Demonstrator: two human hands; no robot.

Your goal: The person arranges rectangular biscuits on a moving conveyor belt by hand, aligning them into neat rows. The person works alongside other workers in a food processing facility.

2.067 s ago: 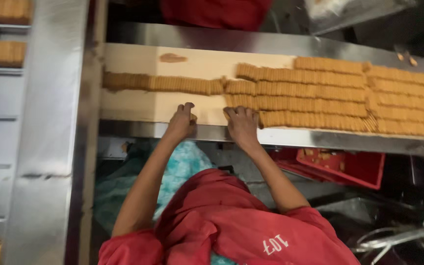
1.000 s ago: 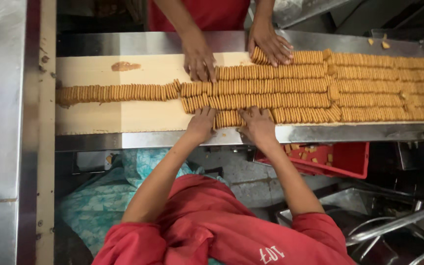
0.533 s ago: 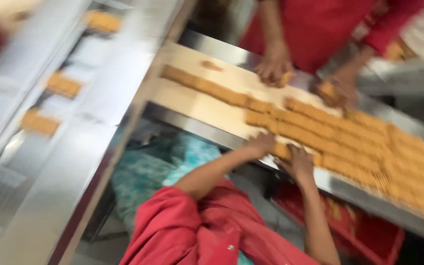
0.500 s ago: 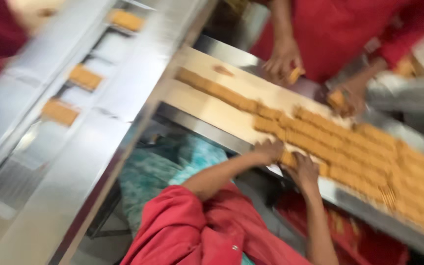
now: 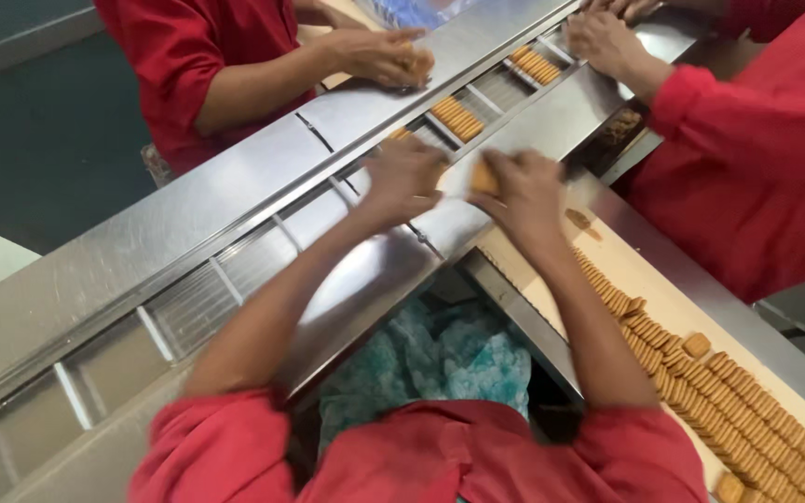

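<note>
My left hand [image 5: 406, 175] and my right hand [image 5: 525, 191] are raised together over the slotted steel channel [image 5: 235, 265]. A short stack of tan biscuits [image 5: 484, 177] is pressed between them; motion blur hides most of it. The stack's end shows against my right palm. Both my sleeves are red. To the right, long rows of biscuits on edge [image 5: 701, 396] lie on the beige belt [image 5: 649, 293], away from both hands.
Biscuit stacks [image 5: 458, 118] sit in the channel's compartments farther along. A worker in red at top left has a hand [image 5: 384, 56] holding biscuits at the channel. Another worker's hand [image 5: 606, 42] reaches in at top right. Blue-green plastic [image 5: 440, 359] lies below the frame.
My hands have left the biscuit rows on the belt and swung left to the steel channel with a stack between them. The view turned the same way.
</note>
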